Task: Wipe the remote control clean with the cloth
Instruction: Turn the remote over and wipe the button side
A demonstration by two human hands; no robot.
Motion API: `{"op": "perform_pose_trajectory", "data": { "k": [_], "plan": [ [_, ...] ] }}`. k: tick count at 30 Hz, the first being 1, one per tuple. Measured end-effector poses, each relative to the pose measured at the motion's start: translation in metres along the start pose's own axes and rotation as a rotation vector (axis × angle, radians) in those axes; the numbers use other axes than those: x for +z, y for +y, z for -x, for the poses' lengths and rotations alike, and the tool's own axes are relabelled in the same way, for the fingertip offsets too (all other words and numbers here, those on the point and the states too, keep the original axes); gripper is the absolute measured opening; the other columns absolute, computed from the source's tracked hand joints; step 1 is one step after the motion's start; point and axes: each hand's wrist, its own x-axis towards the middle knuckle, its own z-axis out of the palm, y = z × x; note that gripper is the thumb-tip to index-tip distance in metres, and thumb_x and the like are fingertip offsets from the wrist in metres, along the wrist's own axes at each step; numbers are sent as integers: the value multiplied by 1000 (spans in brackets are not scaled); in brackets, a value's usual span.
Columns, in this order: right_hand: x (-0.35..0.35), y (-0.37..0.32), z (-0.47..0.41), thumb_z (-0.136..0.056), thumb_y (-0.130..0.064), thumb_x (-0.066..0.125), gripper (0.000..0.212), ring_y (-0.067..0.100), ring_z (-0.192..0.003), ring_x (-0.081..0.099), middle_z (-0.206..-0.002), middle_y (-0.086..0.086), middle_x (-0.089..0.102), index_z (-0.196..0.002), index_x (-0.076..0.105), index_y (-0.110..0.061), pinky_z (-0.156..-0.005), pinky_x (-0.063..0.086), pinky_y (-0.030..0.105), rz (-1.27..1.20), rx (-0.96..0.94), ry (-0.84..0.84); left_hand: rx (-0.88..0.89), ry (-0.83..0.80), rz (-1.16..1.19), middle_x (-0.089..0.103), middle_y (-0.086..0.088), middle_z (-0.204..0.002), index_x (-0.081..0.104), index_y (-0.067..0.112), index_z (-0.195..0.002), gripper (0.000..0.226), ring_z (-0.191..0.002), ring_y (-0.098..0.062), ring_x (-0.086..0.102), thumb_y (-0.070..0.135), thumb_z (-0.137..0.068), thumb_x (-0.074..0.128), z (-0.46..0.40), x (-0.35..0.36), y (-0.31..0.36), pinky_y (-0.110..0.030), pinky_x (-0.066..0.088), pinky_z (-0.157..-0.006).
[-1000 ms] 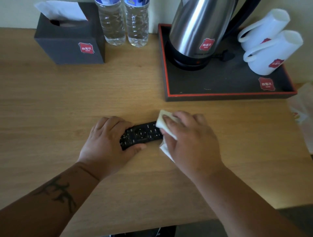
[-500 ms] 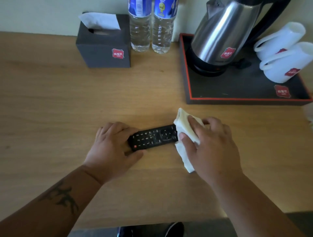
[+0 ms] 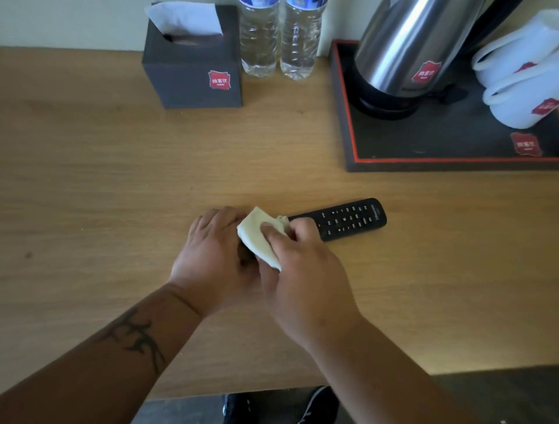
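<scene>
Cloth (image 3: pixel 263 239) swept from right part of remote control (image 3: pixel 352 218) to left end; right half now exposed on counter (image 3: pixel 90 181). Right hand (image 3: pixel 305 281) fingers clenched on cloth. Left hand (image 3: pixel 211 260) grasping remote's left end. Judgement: stroke done, wiping mid-course.

The remote control's (image 3: pixel 352 220) left end is hidden under the cloth (image 3: pixel 262 239) and fingers (image 3: pixel 273 234); its button labels are too small to read.

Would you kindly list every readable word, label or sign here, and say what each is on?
"尚客优": red badge on the tissue box.
Same red badge on the kettle, tray and cups: too blurred to read.
Bottle labels: cropped, unreadable.
Remote control button marks: too small.
</scene>
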Motion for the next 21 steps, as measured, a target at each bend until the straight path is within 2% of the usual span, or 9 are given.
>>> {"op": "perform_pose_trajectory", "data": {
  "k": [5, 7, 9, 10, 12, 14, 16, 19, 21],
  "plan": [
    [-34, 34, -6, -94, -49, 53, 30, 4, -83, 59, -107, -20, 51, -117, 67, -35, -69, 48, 21, -222, -107, -346, -29, -88, -42, 61, 8, -109, 66, 27, -115, 58, -109, -18, 52, 62, -69, 58, -3, -3, -7, -29, 31, -98],
    [-46, 53, 1, -94, -49, 54, 22, 2, -84, 61, -104, -20, 55, -110, 65, -40, -65, 47, 17, -369, -3, -273, -62, -76, -46, 60, 12, -105, 68, 28, -114, 65, -106, -15, 52, 71, -65, 62, -4, -4, -6, -28, 33, -97],
    [-55, 69, 12, -90, -51, 54, 18, 4, -77, 66, -94, -11, 65, -100, 63, -39, -59, 48, 15, -545, 214, -34, -93, -53, -45, 57, 16, -101, 69, 29, -110, 72, -102, -11, 50, 79, -59, 63, -1, -5, -2, -28, 35, -94],
    [-58, 73, 16, -89, -53, 54, 23, 8, -73, 69, -88, -5, 69, -97, 65, -34, -56, 52, 20, -630, 339, 73, -108, -45, -56, 55, 17, -100, 69, 29, -107, 73, -101, -10, 49, 82, -57, 63, 4, -7, -1, -29, 35, -93],
    [-60, 76, 20, -94, -52, 56, 30, 30, -73, 72, -85, 8, 73, -94, 69, -24, -53, 60, 44, -876, 578, 167, -139, -37, -103, 54, 18, -96, 67, 32, -99, 69, -97, -9, 47, 85, -55, 63, 18, -12, 3, -31, 37, -88],
    [-58, 75, 12, -95, -48, 57, 30, 43, -77, 71, -90, 17, 73, -92, 71, -21, -56, 57, 64, -1048, 713, 158, -149, -58, -148, 52, 19, -93, 60, 34, -93, 67, -92, -7, 45, 89, -54, 61, 33, -15, 8, -31, 36, -85],
    [-53, 69, -4, -92, -49, 62, 31, 42, -84, 71, -95, 19, 74, -96, 73, -20, -72, 53, 71, -1182, 735, 58, -119, -123, -170, 52, 19, -93, 58, 35, -92, 70, -92, -7, 45, 93, -53, 57, 45, -12, 20, -31, 36, -85],
    [-54, 58, -27, -93, -45, 62, 29, 31, -83, 73, -92, 11, 76, -95, 75, -19, -82, 55, 64, -1160, 660, -86, 44, -218, -160, 58, 16, -100, 62, 34, -100, 78, -99, -12, 51, 97, -56, 50, 54, 2, 35, -31, 35, -92],
    [-63, 61, -37, -94, -44, 60, 29, 26, -80, 75, -88, 6, 77, -95, 74, -19, -79, 59, 55, -1017, 575, -76, 179, -168, -102, 61, 13, -105, 60, 33, -108, 70, -100, -15, 56, 87, -63, 60, 51, 6, 38, -33, 39, -93]
  ]
}}
